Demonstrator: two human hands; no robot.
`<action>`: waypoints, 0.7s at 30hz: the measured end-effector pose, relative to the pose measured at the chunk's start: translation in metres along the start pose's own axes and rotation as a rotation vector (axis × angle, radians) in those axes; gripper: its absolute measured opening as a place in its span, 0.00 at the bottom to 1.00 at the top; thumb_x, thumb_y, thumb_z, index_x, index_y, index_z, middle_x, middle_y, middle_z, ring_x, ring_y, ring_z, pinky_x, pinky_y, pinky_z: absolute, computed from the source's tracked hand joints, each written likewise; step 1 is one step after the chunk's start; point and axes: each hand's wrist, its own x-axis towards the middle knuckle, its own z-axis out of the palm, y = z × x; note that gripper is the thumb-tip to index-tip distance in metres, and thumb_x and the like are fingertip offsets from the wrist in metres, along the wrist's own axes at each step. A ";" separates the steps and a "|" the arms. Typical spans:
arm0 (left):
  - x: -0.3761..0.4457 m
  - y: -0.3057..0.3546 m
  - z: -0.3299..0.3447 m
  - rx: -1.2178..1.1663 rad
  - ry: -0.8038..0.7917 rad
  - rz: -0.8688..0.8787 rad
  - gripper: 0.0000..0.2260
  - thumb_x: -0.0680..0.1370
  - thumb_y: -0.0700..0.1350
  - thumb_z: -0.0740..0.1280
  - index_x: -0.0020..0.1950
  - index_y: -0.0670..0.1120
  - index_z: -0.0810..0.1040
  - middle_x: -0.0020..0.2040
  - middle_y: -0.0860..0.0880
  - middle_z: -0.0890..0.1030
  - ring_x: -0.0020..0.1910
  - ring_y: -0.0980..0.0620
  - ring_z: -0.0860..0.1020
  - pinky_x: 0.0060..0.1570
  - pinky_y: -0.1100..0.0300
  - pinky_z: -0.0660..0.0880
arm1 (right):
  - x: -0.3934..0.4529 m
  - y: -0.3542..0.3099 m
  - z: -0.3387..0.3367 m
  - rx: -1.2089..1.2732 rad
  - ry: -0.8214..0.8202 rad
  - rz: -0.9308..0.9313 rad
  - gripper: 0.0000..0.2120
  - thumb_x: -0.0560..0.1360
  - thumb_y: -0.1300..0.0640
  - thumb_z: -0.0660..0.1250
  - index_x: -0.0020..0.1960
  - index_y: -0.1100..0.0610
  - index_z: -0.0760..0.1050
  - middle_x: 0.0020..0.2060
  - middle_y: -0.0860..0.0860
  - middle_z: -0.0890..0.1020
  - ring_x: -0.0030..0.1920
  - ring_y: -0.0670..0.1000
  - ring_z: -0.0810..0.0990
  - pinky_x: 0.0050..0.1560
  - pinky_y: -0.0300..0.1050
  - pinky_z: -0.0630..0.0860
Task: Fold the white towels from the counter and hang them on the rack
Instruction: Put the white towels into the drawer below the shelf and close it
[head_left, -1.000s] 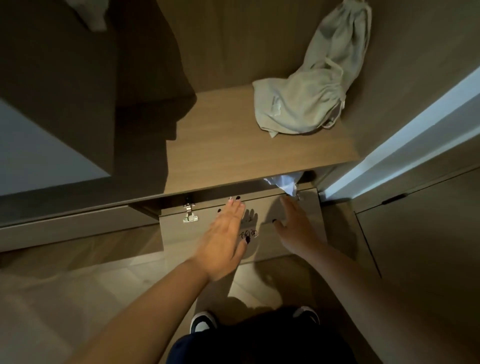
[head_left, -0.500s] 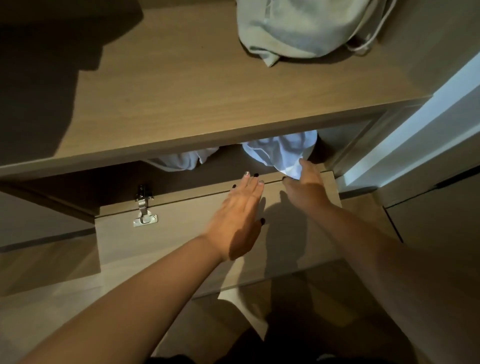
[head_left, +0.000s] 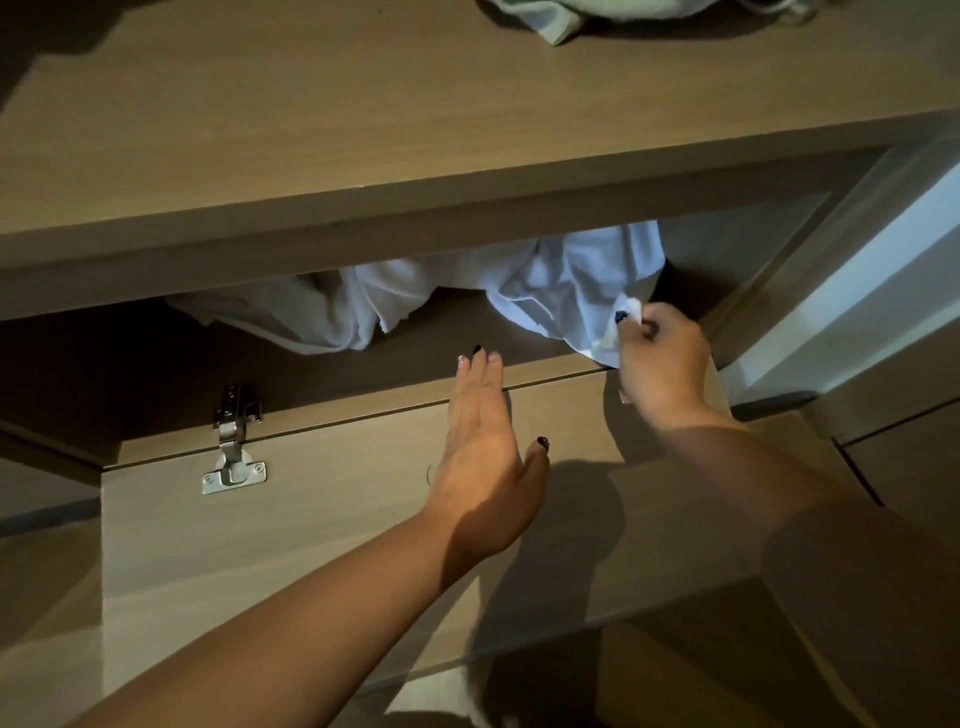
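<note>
A crumpled white towel lies inside the dark compartment under the wooden shelf; a second white bundle lies to its left. My right hand pinches the near corner of the right towel at the compartment's front edge. My left hand is flat and open on the lowered flap door, fingertips at its hinged edge, holding nothing. The towels' far parts are hidden by the shelf.
A metal hinge joins the flap door to the compartment at the left. A grey-white cloth bag lies on top of the shelf at the upper edge. A pale door frame rises at the right.
The view has dropped closer to the compartment. My right hand has gone from resting at the flap's edge to pinching the towel's corner. My left hand stays flat on the flap.
</note>
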 end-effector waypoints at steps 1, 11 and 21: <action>-0.004 -0.001 0.000 -0.022 0.007 -0.006 0.39 0.80 0.42 0.64 0.80 0.46 0.39 0.80 0.53 0.39 0.75 0.61 0.33 0.73 0.65 0.37 | -0.001 0.001 -0.004 0.042 -0.001 -0.032 0.07 0.80 0.60 0.63 0.45 0.60 0.76 0.35 0.51 0.75 0.37 0.50 0.73 0.40 0.42 0.65; 0.021 -0.011 -0.009 0.002 0.087 0.064 0.49 0.74 0.46 0.73 0.80 0.44 0.39 0.81 0.50 0.42 0.79 0.55 0.41 0.78 0.59 0.44 | -0.057 -0.028 -0.048 0.637 -0.409 0.090 0.11 0.78 0.61 0.62 0.46 0.50 0.82 0.39 0.45 0.84 0.44 0.42 0.82 0.43 0.36 0.76; 0.027 0.008 0.005 -0.027 -0.105 0.350 0.05 0.83 0.46 0.61 0.47 0.54 0.70 0.49 0.51 0.82 0.56 0.56 0.77 0.76 0.44 0.53 | -0.046 -0.090 -0.126 0.262 -0.290 -0.371 0.06 0.80 0.58 0.64 0.45 0.50 0.75 0.35 0.44 0.78 0.36 0.41 0.76 0.36 0.38 0.74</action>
